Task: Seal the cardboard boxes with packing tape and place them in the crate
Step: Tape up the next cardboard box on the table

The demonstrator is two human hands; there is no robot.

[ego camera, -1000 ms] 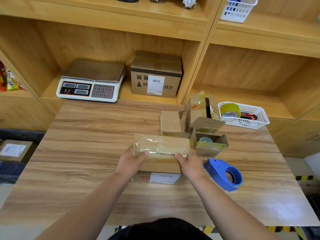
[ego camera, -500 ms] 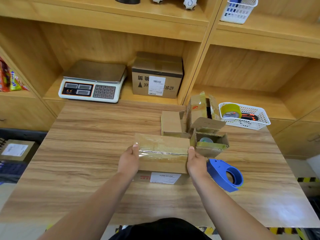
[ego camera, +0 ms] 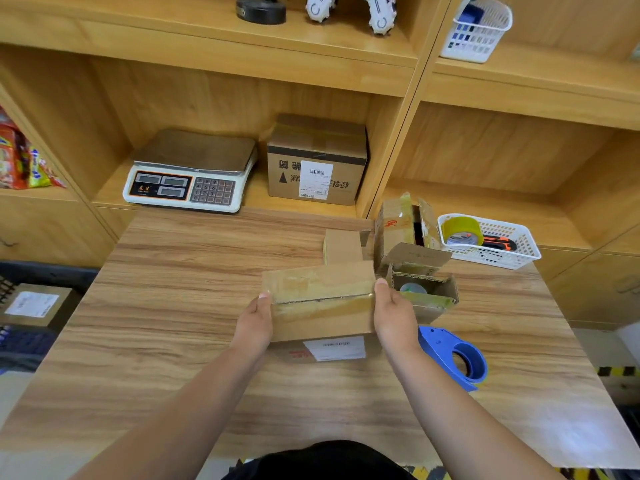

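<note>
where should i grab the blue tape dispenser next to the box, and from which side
Probably the rounded loop end of the blue tape dispenser, fingers through its opening, coming from the right. It lies on the table with its narrow end pointing toward the cardboard box, so the loop is the free side.

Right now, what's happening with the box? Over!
Copy: left hand and right hand press the cardboard box by its ends. Flaps closed, on the table. Nearby: blue tape dispenser beside right wrist.
</note>
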